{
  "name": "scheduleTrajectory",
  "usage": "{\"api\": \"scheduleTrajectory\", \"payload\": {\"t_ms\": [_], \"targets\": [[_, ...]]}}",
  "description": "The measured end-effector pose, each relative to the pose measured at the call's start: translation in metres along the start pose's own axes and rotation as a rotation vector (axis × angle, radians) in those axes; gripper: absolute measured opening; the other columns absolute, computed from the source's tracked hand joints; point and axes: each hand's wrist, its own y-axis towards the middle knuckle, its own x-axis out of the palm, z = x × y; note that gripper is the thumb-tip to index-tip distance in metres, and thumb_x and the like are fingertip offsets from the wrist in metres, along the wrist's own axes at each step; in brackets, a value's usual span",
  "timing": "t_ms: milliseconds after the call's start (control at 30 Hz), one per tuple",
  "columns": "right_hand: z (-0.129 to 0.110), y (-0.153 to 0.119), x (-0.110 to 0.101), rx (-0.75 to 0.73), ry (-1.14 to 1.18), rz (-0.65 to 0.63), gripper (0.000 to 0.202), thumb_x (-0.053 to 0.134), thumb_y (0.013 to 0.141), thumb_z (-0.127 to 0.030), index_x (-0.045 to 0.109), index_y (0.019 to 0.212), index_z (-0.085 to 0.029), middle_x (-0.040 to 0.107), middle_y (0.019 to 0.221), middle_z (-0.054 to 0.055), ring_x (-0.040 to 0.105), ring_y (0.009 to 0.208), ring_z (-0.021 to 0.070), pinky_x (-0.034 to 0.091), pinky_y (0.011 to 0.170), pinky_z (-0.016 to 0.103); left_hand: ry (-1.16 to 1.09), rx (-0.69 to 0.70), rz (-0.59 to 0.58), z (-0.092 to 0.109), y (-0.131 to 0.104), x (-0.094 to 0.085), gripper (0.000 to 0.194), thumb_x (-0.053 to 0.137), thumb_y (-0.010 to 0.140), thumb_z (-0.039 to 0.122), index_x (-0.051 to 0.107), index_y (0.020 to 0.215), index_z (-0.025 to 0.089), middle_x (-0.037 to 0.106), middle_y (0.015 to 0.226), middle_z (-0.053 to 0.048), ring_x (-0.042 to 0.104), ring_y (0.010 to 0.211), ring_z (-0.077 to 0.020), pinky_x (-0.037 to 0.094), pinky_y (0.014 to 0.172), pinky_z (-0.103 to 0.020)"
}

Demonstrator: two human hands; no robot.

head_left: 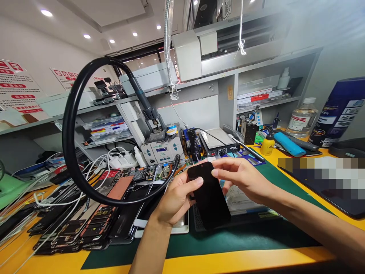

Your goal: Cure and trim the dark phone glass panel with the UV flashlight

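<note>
A black smartphone with a dark screen is held tilted above the green mat. My left hand grips its left edge, the thumb lying over the upper part of the screen. At the top right corner, the fingers of my right hand pinch the phone's edge. Both hands are closed on it, and the fingertips behind it are partly hidden. Under the phone, partly covered, lie a pale tray and a clear plastic-looking packet.
Several opened phones and phone parts crowd the left of the bench. A thick black hose loops up from a hot air station. On the right stand a yellow bottle, a clear bottle and a dark spray can.
</note>
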Motion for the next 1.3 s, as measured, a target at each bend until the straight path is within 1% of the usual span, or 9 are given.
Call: {"api": "scheduleTrajectory", "payload": {"t_ms": [133,300,433,700,833,933,1067,1200,1300], "targets": [[0.002,0.000,0.000,-0.005,-0.013,0.012,0.037,0.081,0.080,-0.043,0.079,0.111,-0.021,0.072,0.098,0.006,0.063,0.077,0.0174,0.061,0.051,0.026,0.049,-0.002,0.002,-0.002,0.000,-0.003,0.041,0.071,0.089,0.030,0.068,0.130,0.025,0.075,0.116,-0.010,0.070,0.100,-0.0225,0.052,0.073,-0.025],[0.004,0.001,0.000,0.011,-0.002,0.022,0.039,0.083,0.079,-0.041,0.078,0.112,-0.020,0.070,0.087,0.004,0.062,0.073,0.0156,0.060,0.051,0.024,0.059,-0.016,-0.005,-0.002,0.003,-0.004,0.041,0.071,0.089,0.030,0.067,0.130,0.026,0.074,0.116,-0.010,0.070,0.100,-0.0225,0.053,0.074,-0.027],[0.002,0.001,0.000,0.042,0.012,0.046,0.040,0.084,0.077,-0.042,0.077,0.109,-0.019,0.070,0.089,0.004,0.062,0.070,0.0149,0.060,0.051,0.026,0.050,-0.031,0.005,0.000,0.002,-0.004,0.040,0.071,0.089,0.029,0.068,0.128,0.025,0.074,0.114,-0.010,0.070,0.100,-0.0220,0.053,0.075,-0.027],[0.002,0.005,-0.002,0.050,0.050,0.119,0.034,0.086,0.073,-0.041,0.076,0.092,-0.015,0.069,0.081,0.005,0.064,0.069,0.0163,0.058,0.052,0.026,0.074,-0.022,0.028,-0.001,0.004,-0.007,0.039,0.070,0.090,0.029,0.067,0.128,0.023,0.074,0.115,-0.011,0.070,0.097,-0.0208,0.053,0.070,-0.025],[0.002,0.007,-0.005,0.045,0.051,0.186,0.031,0.083,0.075,-0.039,0.074,0.091,-0.014,0.067,0.074,0.004,0.065,0.065,0.0156,0.056,0.052,0.024,0.058,0.068,0.170,0.008,0.003,-0.020,0.028,0.069,0.090,0.025,0.070,0.118,0.021,0.076,0.111,-0.009,0.070,0.085,-0.0157,0.054,0.069,-0.023],[0.003,0.007,-0.006,0.040,0.049,0.202,0.032,0.083,0.074,-0.039,0.073,0.091,-0.013,0.065,0.074,0.004,0.065,0.066,0.0167,0.055,0.050,0.025,0.003,0.146,0.289,0.018,0.001,-0.031,0.028,0.068,0.090,0.019,0.069,0.117,0.021,0.076,0.112,-0.009,0.072,0.086,-0.0167,0.057,0.069,-0.023],[0.006,0.010,-0.009,0.022,0.029,0.211,0.035,0.083,0.073,-0.042,0.073,0.092,-0.014,0.065,0.075,0.004,0.065,0.066,0.0179,0.056,0.050,0.027,-0.081,0.203,0.353,0.026,0.001,-0.043,0.033,0.066,0.089,0.014,0.066,0.122,0.019,0.077,0.112,-0.011,0.075,0.091,-0.0207,0.060,0.070,-0.027],[0.008,0.017,-0.018,-0.024,-0.031,0.227,0.041,0.082,0.072,-0.050,0.072,0.089,-0.014,0.064,0.072,0.003,0.063,0.061,0.0172,0.053,0.047,0.028,-0.189,0.249,0.420,0.027,0.004,-0.053,0.024,0.065,0.087,0.010,0.067,0.109,0.016,0.077,0.109,-0.012,0.076,0.090,-0.0212,0.062,0.069,-0.029],[0.009,0.022,-0.023,-0.042,-0.125,0.242,0.044,0.079,0.072,-0.056,0.069,0.076,-0.014,0.063,0.065,0.004,0.059,0.054,0.0150,0.049,0.047,0.026,-0.247,0.286,0.462,0.026,0.007,-0.060,0.015,0.064,0.085,0.009,0.065,0.098,0.016,0.078,0.102,-0.010,0.076,0.086,-0.0197,0.062,0.069,-0.029]]}}
